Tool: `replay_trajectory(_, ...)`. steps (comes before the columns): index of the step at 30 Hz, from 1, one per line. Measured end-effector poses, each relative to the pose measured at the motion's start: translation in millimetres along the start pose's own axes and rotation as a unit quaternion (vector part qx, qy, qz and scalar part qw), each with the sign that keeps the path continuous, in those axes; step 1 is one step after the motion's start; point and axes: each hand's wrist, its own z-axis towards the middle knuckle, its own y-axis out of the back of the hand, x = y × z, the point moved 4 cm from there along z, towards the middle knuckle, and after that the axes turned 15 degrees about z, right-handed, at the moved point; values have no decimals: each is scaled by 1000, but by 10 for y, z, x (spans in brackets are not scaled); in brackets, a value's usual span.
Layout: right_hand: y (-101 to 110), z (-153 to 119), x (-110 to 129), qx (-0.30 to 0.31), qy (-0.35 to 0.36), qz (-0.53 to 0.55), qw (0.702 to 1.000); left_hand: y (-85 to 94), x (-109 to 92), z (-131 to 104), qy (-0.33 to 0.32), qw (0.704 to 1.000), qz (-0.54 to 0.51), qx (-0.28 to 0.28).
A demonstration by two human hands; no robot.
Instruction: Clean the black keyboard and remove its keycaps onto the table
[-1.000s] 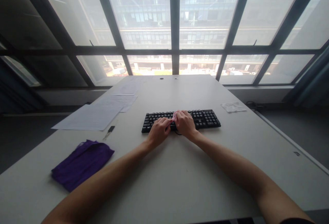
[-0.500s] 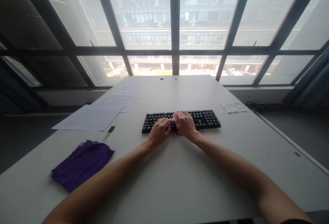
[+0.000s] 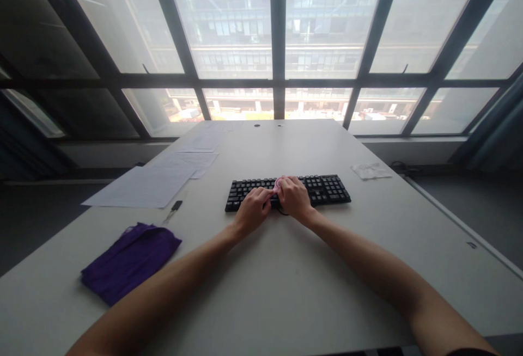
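Pink item, one: centre of the frame, over the middle of the keyboard; small, curved, narrowing towards the left hand, mostly covered; material uncertain, perhaps soft.

Left hand: thumb and fingers appear to pinch the item's narrow end. Right hand: fingers bent over its wider part; whether they pinch it cannot be told, the undersides being hidden.

Hazards, as judged: a hard push could press keys or slide the keyboard on the smooth table; a loose pinch could let the item slip; a sideways tug could snag the thin dark cable below the hands.

Materials: keyboard, black, long, rectangular, ridged with keys, probably plastic. Table, white, smooth, faintly glossy. Purple cloth, lower left, folded, wrinkled, matte. Paper sheets, left of centre, flat, overlapping. Whitish crumpled piece, right of centre, thin, creased.
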Motion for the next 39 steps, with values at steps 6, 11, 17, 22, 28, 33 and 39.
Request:
replay_trajectory(6,13,4,8,-3,5,-3,1000,-1,-2,-6,-4,1000,1,-5)
replay_trajectory(11,5,6,5,-6,6,-2,1000,-9,3,-4,-3,1000,2,-5)
replay_trajectory(17,9,4,5,-12,14,0,1000,-16,11,-7,-3,1000,1,-8)
replay_trajectory(22,-2,2,-2,-12,12,-4,1000,-17,9,-10,-6,1000,-2,-11)
replay_trajectory(28,-3,-1,1,-11,8,-6,1000,-18,9,-4,-4,1000,-2,-9)
replay_trajectory(33,1,-4,7,-13,11,-8,1000,-20,16,-2,-3,1000,-8,-11)
replay_trajectory(39,-5,0,3,-6,2,-11,1000,-41,35,-11,3,1000,-21,-10)
